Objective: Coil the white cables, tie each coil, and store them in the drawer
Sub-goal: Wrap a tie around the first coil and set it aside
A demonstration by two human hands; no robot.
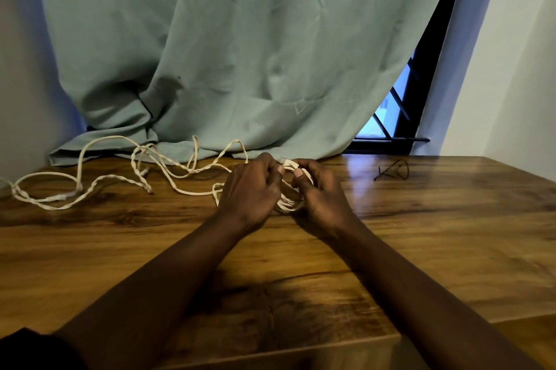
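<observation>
Both hands work on the bench (436, 234), just past its centre. The right hand (319, 193) is curled round a small coil (289, 206) of white cable with the thumb pressed on top, prob. so the loops can't spring open. The left hand (249, 189) is closed on the same bundle from the 9 o'clock side. Its fingertips pinch near the plug end (289, 163) at 12 o'clock of the coil, and it looks set to lay on the next turn. The hands nearly touch, which holds the coil tight btwn them.

The loose length (120, 171) of white cable trails from the left hand toward 9–10 o'clock, twisted and looped, its far end near the bench's left edge. One cable or several tangled: can't tell. It lies slack, so it should draw in w/o snagging.

A thin black tie (394, 170), as it seems, sits at approx 2 o'clock of the right hand, near but apart, prob. parked in reach for binding. A green curtain (240, 53) drapes onto the bench's back edge at 12 o'clock, and a window (391, 117) shows at 1 o'clock.

Judgement: early in the task. Coiling is under way, nothing is tied, and the drawer isn't in view.
</observation>
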